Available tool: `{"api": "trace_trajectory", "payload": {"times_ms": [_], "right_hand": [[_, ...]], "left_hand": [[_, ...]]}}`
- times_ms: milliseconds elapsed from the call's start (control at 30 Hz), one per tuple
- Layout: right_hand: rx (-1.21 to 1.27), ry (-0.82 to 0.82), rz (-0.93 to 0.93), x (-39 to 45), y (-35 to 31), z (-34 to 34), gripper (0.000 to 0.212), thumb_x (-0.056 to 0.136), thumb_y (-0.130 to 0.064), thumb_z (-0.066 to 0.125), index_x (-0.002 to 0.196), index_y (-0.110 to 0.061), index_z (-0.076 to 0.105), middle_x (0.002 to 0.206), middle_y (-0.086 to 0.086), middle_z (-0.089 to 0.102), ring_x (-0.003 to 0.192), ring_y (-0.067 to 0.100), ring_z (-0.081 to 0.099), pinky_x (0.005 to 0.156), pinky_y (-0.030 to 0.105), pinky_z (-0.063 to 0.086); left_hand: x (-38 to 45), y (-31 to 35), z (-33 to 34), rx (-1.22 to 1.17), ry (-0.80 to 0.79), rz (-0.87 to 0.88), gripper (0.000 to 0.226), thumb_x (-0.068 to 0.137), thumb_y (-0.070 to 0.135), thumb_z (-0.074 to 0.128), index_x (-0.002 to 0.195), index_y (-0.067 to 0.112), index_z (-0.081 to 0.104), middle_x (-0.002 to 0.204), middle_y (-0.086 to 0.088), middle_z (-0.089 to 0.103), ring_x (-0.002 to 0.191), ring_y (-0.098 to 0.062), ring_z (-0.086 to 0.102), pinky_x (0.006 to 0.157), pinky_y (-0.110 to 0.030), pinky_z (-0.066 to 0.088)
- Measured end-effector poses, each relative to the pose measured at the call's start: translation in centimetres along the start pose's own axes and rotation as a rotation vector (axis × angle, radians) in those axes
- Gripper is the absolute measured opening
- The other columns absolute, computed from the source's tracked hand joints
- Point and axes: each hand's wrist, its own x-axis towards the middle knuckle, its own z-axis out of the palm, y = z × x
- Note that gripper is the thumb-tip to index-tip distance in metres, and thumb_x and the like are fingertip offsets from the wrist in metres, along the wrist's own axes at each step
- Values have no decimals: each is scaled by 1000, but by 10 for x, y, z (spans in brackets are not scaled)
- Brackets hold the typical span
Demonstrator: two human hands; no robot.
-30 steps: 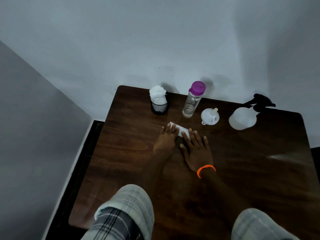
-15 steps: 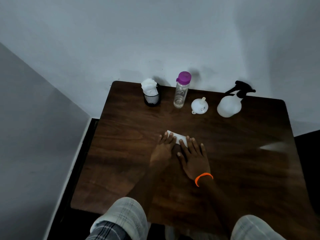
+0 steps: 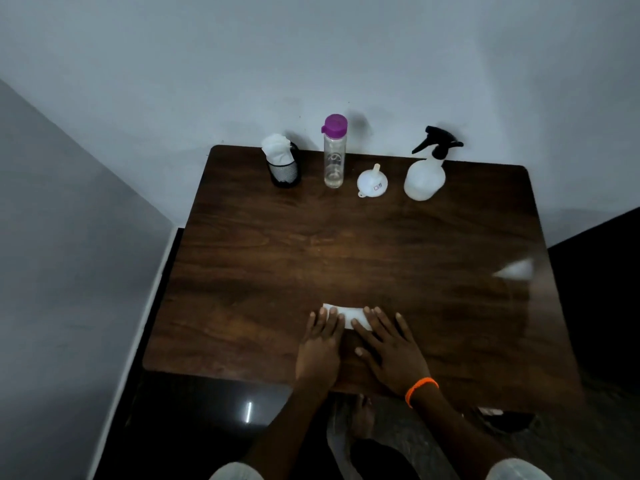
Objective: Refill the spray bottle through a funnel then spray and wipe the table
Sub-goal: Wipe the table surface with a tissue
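On dark wood table (image 3: 242,271), both hands press tissue (image 3: 349,315).

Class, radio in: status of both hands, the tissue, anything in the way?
Left hand and right hand flat, pressing folded tissue on table. Spray bottle capped, far edge. Path unobstructed.

both hands lie flat on a dark wooden table (image 3: 242,271), the left hand (image 3: 320,344) and right hand (image 3: 389,348) side by side with straight fingers pressing a folded white tissue (image 3: 349,315) near the front edge. an orange band (image 3: 420,389) circles the right wrist. along the far edge by the wall stand a black mesh cup of tissues (image 3: 282,164), a clear bottle with a purple cap (image 3: 334,150), a white funnel (image 3: 372,181) and a spray bottle (image 3: 426,171), each apart from its neighbour.
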Motion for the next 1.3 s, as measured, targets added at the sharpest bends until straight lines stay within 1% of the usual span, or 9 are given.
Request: {"api": "trace_trajectory", "payload": {"times_ms": [167,400,600,633,700,767,800,1133,1300], "right_hand": [[-6,-7,-1,-50,17,-3,60,102,-54,39,158,-40,24,167,-4,23,154,18,24,119,54,23],[11,-30,117,-59,42,-13,60,102,-53,39,158,-41,24,166,-5,26,153,16,24,120,52,23],[32,-62,273,-9,59,-18,58,102,-58,31,158,-43,22,167,-7,22,155,15,19,123,51,14],[37,-56,283,2,61,-21,58,102,-58,31,158,-43,22,167,-6,23,154,15,19,123,50,13],[39,-42,292,27,66,-26,58,102,-58,31,158,-43,23,167,-6,23,154,15,18,123,49,10],[43,-18,290,53,72,-32,58,102,-57,30,158,-42,23,167,-5,23,154,15,19,123,49,9],[45,-3,284,65,75,-34,58,102,-57,30,158,-42,24,166,-4,24,154,15,19,123,48,9],[43,11,307,164,120,-60,59,103,-61,16,159,-45,6,170,-8,4,156,12,-1,126,47,-2],[63,31,344,174,142,-68,59,103,-60,17,159,-44,8,170,-8,5,156,12,-1,126,47,-3]], "left_hand": [[-25,37,21,15,-83,40,67,84,32,42,145,7,53,151,-15,50,143,-33,42,120,-44,15],[7,63,15,152,-136,115,67,80,31,39,139,5,59,145,-17,56,138,-34,50,115,-47,23],[79,52,-6,179,-98,180,64,81,35,35,127,8,69,133,-14,66,129,-32,59,111,-48,45],[88,51,-12,191,-96,168,66,82,36,32,132,7,65,138,-15,63,133,-32,55,112,-49,43],[110,44,-26,188,-63,169,73,88,36,21,150,4,43,157,-18,40,149,-35,32,123,-50,23],[132,36,-38,204,-60,176,69,98,36,28,159,6,16,167,-16,11,156,-33,6,127,-48,1],[143,32,-43,208,-45,172,71,100,36,36,160,7,10,168,-14,5,156,-32,0,127,-47,-3],[246,12,-83,155,64,200,68,100,27,43,160,11,16,169,-12,12,156,-31,2,127,-48,0],[280,21,-86,117,73,245,67,100,23,44,160,12,18,168,-12,13,156,-30,3,127,-45,-2]]}}
